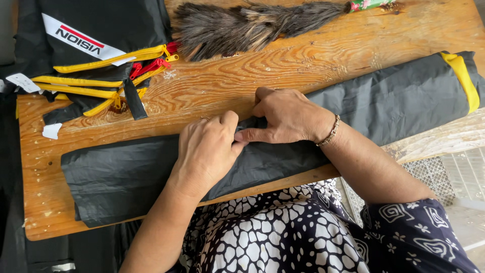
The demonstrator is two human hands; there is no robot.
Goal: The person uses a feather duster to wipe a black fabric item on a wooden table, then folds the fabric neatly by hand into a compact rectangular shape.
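A long strip of black fabric point(121, 174) lies folded across a wooden board point(212, 86), running from lower left to upper right, with a yellow band point(461, 76) at its far right end. My left hand point(207, 149) presses down on the middle of the fabric with fingers curled. Just to its right, my right hand point(285, 117) pinches a fold of the same fabric, thumb pointing left and touching my left hand. A beaded bracelet point(331, 131) circles my right wrist.
A feather duster point(242, 25) lies at the board's far edge. A pile of black bags with yellow and red trim point(96, 65) sits at the upper left. White tags point(22, 82) lie beside it. My lap in patterned cloth point(283, 232) is below the board.
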